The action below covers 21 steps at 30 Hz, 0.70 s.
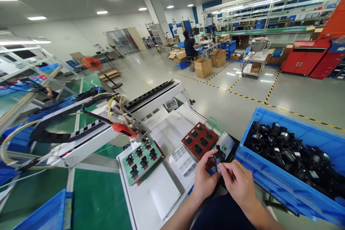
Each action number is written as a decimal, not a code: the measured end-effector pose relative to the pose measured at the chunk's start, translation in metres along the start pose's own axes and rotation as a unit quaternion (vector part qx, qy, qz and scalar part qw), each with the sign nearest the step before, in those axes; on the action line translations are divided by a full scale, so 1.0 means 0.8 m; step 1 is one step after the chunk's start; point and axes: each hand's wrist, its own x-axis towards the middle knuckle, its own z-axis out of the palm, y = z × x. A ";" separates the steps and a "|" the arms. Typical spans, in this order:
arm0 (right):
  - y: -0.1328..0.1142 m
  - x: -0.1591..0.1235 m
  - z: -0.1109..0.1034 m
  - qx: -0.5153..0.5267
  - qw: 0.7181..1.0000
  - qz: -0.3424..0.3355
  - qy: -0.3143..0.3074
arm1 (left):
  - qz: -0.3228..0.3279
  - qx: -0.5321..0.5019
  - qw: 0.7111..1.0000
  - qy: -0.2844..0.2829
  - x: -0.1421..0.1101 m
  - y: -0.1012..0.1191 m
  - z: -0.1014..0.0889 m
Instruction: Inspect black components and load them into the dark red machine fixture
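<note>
My left hand (203, 179) and my right hand (238, 183) are closed together on one small black part (219, 157), held upright in front of me. The right fingers pinch its lower end, where something pale shows. Just beyond my hands lies a red fixture plate (199, 139) with several empty green pockets. Further left, a green fixture plate (141, 160) carries several black parts under a machine head (129, 129) with a red piece and yellow tubes.
A blue bin (285, 183) full of black parts stands at my right. The white machine bed (161, 194) fills the middle. Another blue bin corner (45, 212) is at lower left. Far back, a seated person (190, 45) works among cardboard boxes and red cabinets (307, 55).
</note>
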 end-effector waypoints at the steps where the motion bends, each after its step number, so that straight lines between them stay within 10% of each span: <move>1: 0.002 0.001 -0.001 0.017 1.000 0.016 -0.001 | -0.004 -0.011 1.000 0.001 0.001 -0.001 0.001; 6: 0.024 0.010 -0.018 0.137 0.977 0.161 -0.025 | 0.001 -0.065 0.998 -0.021 0.005 0.001 0.000; 11: 0.034 0.002 -0.025 0.112 0.973 0.165 -0.113 | 0.082 0.039 0.995 -0.040 0.002 0.000 0.010; 16: 0.049 -0.012 -0.020 0.259 0.932 0.255 0.005 | 0.160 0.151 0.972 -0.085 -0.008 -0.006 0.030; 21: 0.105 -0.009 -0.105 0.421 0.820 0.307 0.238 | 0.127 0.120 0.979 -0.107 -0.015 -0.029 0.005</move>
